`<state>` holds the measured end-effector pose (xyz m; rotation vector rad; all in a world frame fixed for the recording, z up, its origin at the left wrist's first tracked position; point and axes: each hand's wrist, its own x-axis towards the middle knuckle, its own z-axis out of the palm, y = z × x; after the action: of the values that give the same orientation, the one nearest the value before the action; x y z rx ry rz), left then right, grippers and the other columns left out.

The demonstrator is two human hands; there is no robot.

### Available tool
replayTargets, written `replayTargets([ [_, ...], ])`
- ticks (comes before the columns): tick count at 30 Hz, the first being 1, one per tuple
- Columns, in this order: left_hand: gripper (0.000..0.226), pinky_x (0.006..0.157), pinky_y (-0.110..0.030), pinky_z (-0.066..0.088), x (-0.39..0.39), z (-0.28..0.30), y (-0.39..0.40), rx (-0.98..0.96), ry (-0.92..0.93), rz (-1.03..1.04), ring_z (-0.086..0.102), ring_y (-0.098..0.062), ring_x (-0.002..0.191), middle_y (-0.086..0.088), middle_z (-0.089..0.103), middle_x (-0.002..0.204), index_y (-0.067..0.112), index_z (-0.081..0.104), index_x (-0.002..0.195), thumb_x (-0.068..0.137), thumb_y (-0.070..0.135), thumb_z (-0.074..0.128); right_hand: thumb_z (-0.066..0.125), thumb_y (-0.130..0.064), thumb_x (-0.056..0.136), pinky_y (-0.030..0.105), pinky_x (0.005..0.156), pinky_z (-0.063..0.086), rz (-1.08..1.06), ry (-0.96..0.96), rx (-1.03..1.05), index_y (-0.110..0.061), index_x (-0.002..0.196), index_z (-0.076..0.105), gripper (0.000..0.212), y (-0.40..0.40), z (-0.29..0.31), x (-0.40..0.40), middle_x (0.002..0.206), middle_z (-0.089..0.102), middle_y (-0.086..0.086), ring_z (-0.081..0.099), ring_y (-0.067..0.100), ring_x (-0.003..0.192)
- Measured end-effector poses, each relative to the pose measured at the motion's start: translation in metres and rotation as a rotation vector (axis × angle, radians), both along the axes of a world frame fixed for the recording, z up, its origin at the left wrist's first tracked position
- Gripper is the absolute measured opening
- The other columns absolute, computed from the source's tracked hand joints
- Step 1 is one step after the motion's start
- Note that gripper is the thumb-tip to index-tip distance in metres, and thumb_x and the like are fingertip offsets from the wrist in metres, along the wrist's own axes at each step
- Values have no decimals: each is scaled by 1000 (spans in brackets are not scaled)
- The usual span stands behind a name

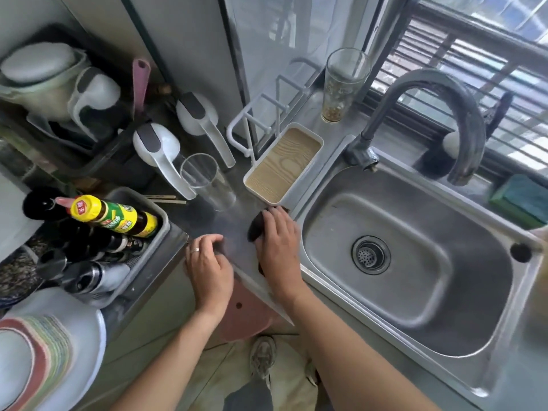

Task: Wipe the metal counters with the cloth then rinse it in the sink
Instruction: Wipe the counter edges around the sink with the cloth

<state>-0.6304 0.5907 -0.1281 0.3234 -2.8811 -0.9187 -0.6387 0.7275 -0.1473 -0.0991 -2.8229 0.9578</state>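
wiping was underway: right hand (pixel 277 241) pressed flat on a dark cloth (pixel 257 228) on the counter (pixel 234 215); left hand (pixel 207 264) rested loosely curled, holding nothing; sink (pixel 415 262) rinse remained.

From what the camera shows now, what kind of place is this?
Most likely a small home kitchen: a steel sink with a curved faucet, sauce bottles in a bin, and stacked plates.

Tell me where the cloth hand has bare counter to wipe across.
Bare metal lies between the left hand, the right hand on the dark cloth, the empty glass and the bottle bin. The sink basin is empty too. Behind the glass it is crowded: ladles, rack, tray.
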Motion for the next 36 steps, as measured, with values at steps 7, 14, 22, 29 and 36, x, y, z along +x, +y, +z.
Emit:
replayTargets([
  [7, 40, 96, -44, 45, 14, 0, 26, 172, 33, 78, 56, -27, 104, -3, 64, 105, 10, 66, 103, 73, 2, 40, 54, -19, 70, 39, 88, 47, 412, -115, -100, -15, 99, 73, 34, 12, 6, 43, 103, 74, -1, 63, 21, 99],
  [14, 39, 91, -24, 38, 21, 2, 58, 222, 49, 106, 51, -14, 96, 3, 59, 100, 9, 66, 101, 72, -1, 40, 61, -5, 79, 38, 113, 40, -12, 77, -232, -7, 121, 68, 43, 61, 1, 26, 130, 65, 7, 56, 25, 128],
  [22, 37, 91, -23, 39, 22, 6, 79, 243, 37, 130, 50, -11, 95, 1, 60, 101, 9, 66, 101, 73, -3, 43, 72, -9, 74, 39, 112, 43, 290, -99, -171, -17, 136, 65, 62, 60, -9, 46, 149, 58, 0, 47, 18, 145],
  [29, 39, 85, -8, 36, 24, 23, 94, 249, 30, 121, 46, -2, 90, -3, 60, 101, 7, 65, 100, 74, -16, 46, 54, -10, 65, 38, 77, 56, 274, -129, -200, -16, 109, 71, 47, 76, 16, 54, 110, 76, 1, 70, 28, 94],
  [36, 37, 91, -29, 41, 30, 28, 123, 241, 11, 55, 51, -16, 99, 3, 58, 100, 10, 65, 100, 74, 1, 41, 43, -23, 69, 41, 70, 54, 194, -381, -162, -22, 94, 75, 41, 95, 30, 59, 87, 76, 5, 67, 35, 86],
])
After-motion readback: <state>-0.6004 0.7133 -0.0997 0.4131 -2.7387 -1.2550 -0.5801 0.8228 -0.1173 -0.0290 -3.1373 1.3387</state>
